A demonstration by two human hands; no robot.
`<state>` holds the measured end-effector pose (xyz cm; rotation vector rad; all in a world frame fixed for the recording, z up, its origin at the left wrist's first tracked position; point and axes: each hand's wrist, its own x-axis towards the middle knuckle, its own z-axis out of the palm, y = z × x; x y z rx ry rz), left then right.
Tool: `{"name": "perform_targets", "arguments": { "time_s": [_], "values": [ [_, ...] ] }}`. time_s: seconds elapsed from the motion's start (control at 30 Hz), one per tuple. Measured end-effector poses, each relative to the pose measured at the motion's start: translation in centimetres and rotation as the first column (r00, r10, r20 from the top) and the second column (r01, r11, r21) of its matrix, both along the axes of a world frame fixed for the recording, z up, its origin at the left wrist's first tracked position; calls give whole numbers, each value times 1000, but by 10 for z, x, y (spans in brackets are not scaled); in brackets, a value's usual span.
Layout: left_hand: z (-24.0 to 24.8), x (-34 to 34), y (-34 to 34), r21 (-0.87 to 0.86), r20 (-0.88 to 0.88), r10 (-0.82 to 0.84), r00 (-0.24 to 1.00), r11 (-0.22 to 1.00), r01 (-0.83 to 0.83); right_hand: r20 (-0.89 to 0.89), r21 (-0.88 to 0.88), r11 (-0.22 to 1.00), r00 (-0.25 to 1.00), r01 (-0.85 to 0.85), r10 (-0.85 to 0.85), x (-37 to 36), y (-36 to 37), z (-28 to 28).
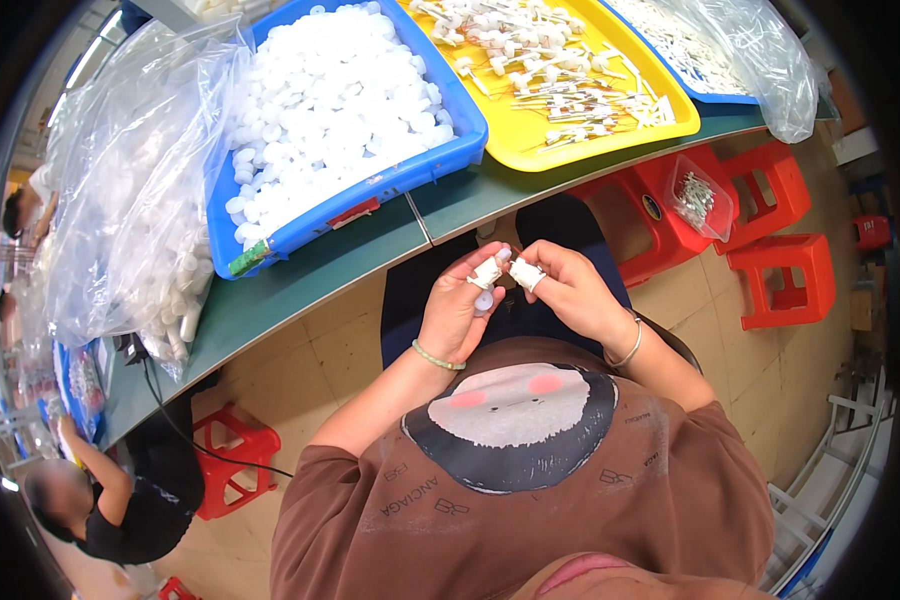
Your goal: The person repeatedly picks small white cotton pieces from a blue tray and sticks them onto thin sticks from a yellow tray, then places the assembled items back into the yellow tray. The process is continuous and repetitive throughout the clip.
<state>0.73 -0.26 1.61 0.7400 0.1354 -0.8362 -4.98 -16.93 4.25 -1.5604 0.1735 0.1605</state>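
Note:
My left hand (454,308) is closed over my lap, with translucent white plastic caps (484,301) among its fingers. Fingertips of both hands meet at another small translucent piece. Close beside it, my right hand (578,292) is pinched shut, and whatever sits between its fingertips is too small to make out. White tape wraps a digit on each hand. Beyond them on the table, a blue tray (370,192) is heaped with similar white caps. To its right, a yellow tray (625,137) holds white pieces with thin brown stems.
The green table (315,290) edge runs just beyond my hands. Clear plastic bags (120,210) of white parts lie at left. Red stools (795,280) stand at right, one bearing a clear tub (700,200). Another person (135,500) works at lower left.

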Motion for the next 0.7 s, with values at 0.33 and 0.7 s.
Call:
{"name": "perform_targets", "arguments": {
  "time_s": [0.33, 0.7],
  "values": [
    [-6, 3, 4, -116, -7, -111, 994, 987, 109, 310, -398, 911, 950, 111, 20, -3, 6, 20],
    [-26, 0, 3, -222, -114, -153, 982, 967, 124, 453, -673, 723, 859, 154, 239, 0, 9, 12]
  ]
}}
